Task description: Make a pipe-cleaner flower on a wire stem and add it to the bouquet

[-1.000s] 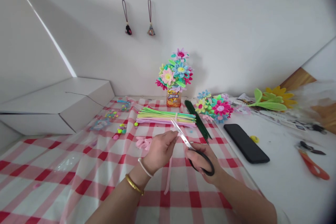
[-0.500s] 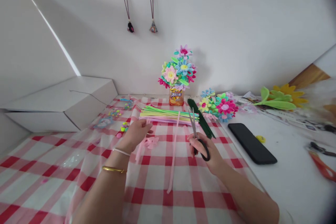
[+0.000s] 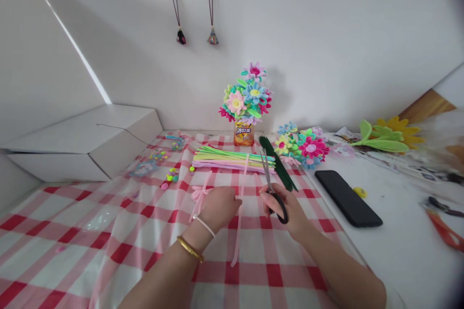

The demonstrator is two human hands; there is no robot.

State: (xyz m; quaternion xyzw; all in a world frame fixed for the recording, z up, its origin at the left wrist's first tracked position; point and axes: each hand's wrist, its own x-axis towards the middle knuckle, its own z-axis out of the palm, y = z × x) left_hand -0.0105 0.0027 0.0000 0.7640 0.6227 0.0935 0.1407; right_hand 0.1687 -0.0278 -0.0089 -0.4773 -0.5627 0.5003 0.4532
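My left hand (image 3: pixel 222 205) is over the cloth, its fingertips at the edge of a long pink pipe cleaner (image 3: pixel 237 239). The back of the hand hides most of its fingers, so I cannot tell whether they grip the strip. Beneath and left of that wrist lie a pink looped piece (image 3: pixel 197 193) and a shorter pink pipe cleaner (image 3: pixel 206 181). My right hand (image 3: pixel 284 205) is closed around black-handled scissors (image 3: pixel 267 174), whose narrow blades point up and away, slightly parted. Behind both hands lies a bundle of green, yellow and purple pipe cleaners (image 3: pixel 232 158).
Dark green stems (image 3: pixel 277 161) lie right of the bundle. Pipe-cleaner flowers stand in an orange container (image 3: pixel 243 134), and more flowers (image 3: pixel 308 148) lie to its right. A black phone (image 3: pixel 348 198) rests at the right, a white box (image 3: pixel 97 140) at the left, with pompoms (image 3: pixel 172 175) near it.
My left hand has moved right and toward me, from beside the looped pink piece to the long pink pipe cleaner. My right hand and the scissors have hardly moved.
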